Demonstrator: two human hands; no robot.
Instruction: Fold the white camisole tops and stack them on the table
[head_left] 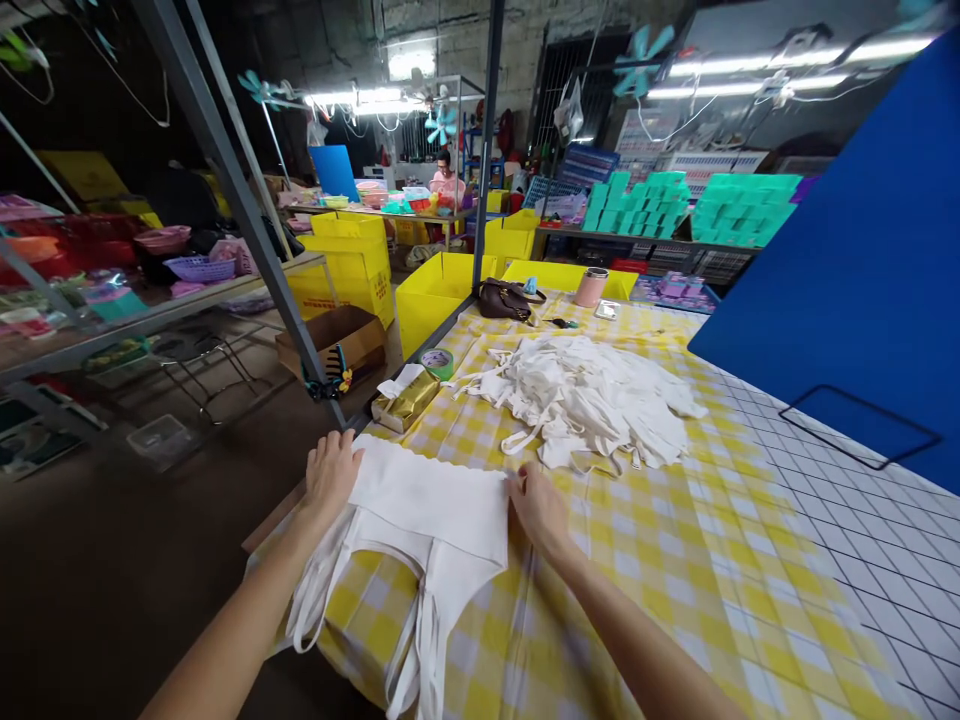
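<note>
A white camisole (427,495) with thin straps is spread on the yellow checked cloth near the table's left edge. Its straps hang toward me, some over the edge. My left hand (332,478) is closed on the far left corner, its fingers bent over the fabric. At the far right corner, my right hand (541,508) pinches the hem between thumb and fingers. The camisole lies mostly flat between both hands. Just beyond it is a loose pile of similar white garments (592,400), with straps trailing out.
A gold tissue pack (406,403) and a green tape roll (437,363) lie by the metal post. Farther back are a dark bag (504,300) and a pink cup (592,288). A blue board (840,270) and white grid panel (840,510) stand right. A person (448,180) sits in the background.
</note>
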